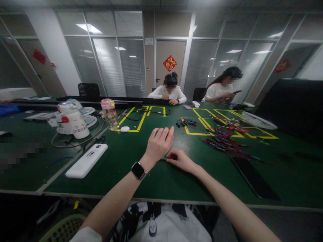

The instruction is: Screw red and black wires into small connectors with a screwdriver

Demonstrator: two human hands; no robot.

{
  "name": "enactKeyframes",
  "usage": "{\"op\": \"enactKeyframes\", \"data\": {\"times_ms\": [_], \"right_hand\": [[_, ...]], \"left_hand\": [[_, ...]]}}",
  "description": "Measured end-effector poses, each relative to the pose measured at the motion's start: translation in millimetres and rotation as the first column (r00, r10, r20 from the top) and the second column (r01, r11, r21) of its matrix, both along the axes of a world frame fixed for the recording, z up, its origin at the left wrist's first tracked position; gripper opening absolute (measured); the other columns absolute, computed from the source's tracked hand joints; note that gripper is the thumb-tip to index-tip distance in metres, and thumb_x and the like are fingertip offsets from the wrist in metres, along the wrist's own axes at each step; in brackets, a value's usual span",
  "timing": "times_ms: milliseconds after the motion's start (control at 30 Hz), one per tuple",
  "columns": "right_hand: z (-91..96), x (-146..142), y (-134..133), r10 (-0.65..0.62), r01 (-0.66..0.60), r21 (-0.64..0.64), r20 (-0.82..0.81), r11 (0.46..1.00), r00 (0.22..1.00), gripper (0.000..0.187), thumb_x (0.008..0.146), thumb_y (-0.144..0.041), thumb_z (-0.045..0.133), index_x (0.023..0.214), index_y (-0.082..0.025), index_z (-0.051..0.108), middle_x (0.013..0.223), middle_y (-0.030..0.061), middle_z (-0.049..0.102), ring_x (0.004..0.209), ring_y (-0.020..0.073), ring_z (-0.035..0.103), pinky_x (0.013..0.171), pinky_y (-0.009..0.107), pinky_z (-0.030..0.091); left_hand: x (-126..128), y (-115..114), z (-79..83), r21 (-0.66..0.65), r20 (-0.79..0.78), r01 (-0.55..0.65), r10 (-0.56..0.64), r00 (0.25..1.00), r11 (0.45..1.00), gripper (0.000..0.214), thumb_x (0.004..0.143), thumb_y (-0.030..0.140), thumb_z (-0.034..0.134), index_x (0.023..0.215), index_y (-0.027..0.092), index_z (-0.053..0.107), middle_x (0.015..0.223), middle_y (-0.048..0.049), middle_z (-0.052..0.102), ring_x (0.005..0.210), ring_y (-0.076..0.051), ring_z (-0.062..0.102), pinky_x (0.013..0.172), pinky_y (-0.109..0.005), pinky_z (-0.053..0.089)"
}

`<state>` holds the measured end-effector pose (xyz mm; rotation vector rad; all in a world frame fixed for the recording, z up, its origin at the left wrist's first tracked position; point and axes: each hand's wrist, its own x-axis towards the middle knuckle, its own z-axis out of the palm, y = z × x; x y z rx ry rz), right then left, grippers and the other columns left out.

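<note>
My left hand, wearing a square-faced watch, is raised over the table with its fingers bent together. A speck of red shows between those fingers, too small to name. Just below and to the right, my right hand rests low at the tabletop, thumb and forefinger closed at the edge of a small green circuit board. Something red shows beneath its curled fingers. To the right lies a tangled pile of red and blue wires with small green boards; a smaller bunch of them is farther back.
A white power bank, a white flask, a pink-lided bottle and a white case stand or lie to the left. A dark phone lies right. Yellow tape marks the green table. Two people sit opposite.
</note>
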<state>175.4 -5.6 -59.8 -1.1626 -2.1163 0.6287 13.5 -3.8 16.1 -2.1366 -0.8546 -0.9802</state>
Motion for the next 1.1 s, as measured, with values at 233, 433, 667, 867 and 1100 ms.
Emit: {"op": "enactKeyframes", "data": {"times_ms": [233, 433, 667, 867, 1100], "right_hand": [[2.4, -1, -2, -0.007, 0.007, -0.003, -0.004, 1.0, 1.0, 0.007, 0.075, -0.016, 0.067, 0.081, -0.016, 0.067, 0.075, 0.0009, 0.061, 0.066, 0.0131, 0.054, 0.063, 0.026, 0.044], [4.9, -1, -3, -0.008, 0.008, -0.01, -0.005, 1.0, 1.0, 0.006, 0.075, -0.016, 0.067, 0.081, -0.016, 0.067, 0.074, 0.0007, 0.059, 0.065, 0.0132, 0.054, 0.063, 0.026, 0.044], [4.3, 0, -3, -0.008, 0.008, -0.011, 0.003, 1.0, 1.0, 0.006, 0.076, -0.017, 0.066, 0.082, -0.016, 0.067, 0.075, 0.0011, 0.06, 0.066, 0.0135, 0.054, 0.063, 0.026, 0.044], [5.2, 0, -3, 0.001, -0.001, -0.003, 0.028, 1.0, 1.0, 0.007, 0.077, -0.017, 0.066, 0.084, -0.016, 0.068, 0.077, 0.0015, 0.06, 0.067, 0.0134, 0.054, 0.063, 0.026, 0.044], [6.0, 0, -4, -0.007, 0.007, -0.005, 0.028, 1.0, 1.0, 0.006, 0.077, -0.016, 0.066, 0.082, -0.015, 0.068, 0.076, 0.001, 0.059, 0.068, 0.0133, 0.054, 0.064, 0.025, 0.043]], "left_hand": [[0, 3, -2.0, 0.008, 0.025, -0.009, 0.009, 1.0, 1.0, 0.034, 0.093, 0.02, 0.042, 0.124, 0.012, 0.054, 0.109, -0.015, 0.064, 0.101, -0.025, 0.059, 0.091, -0.042, 0.044], [1, 3, -1.8, -0.01, 0.037, -0.014, 0.015, 0.999, 1.0, 0.033, 0.093, 0.02, 0.043, 0.122, 0.012, 0.055, 0.11, -0.0147, 0.064, 0.101, -0.025, 0.059, 0.091, -0.042, 0.043], [-1, 7, -4.1, -0.173, 0.209, 0.167, -0.13, 0.969, 0.971, 0.035, 0.096, 0.02, 0.037, 0.127, 0.015, 0.051, 0.12, -0.0133, 0.059, 0.107, -0.023, 0.056, 0.092, -0.039, 0.045], [-4, 17, -6.5, -0.288, 0.564, 0.46, -0.239, 0.79, 0.84, 0.031, 0.096, 0.021, 0.044, 0.125, 0.019, 0.053, 0.102, -0.0054, 0.06, 0.094, -0.015, 0.058, 0.085, -0.03, 0.049], [-7, 19, -2.3, -0.336, 0.692, 0.544, -0.19, 0.696, 0.769, 0.019, 0.089, 0.029, 0.057, 0.104, 0.021, 0.066, 0.095, -0.004, 0.057, 0.087, -0.016, 0.057, 0.082, -0.03, 0.048]]}}
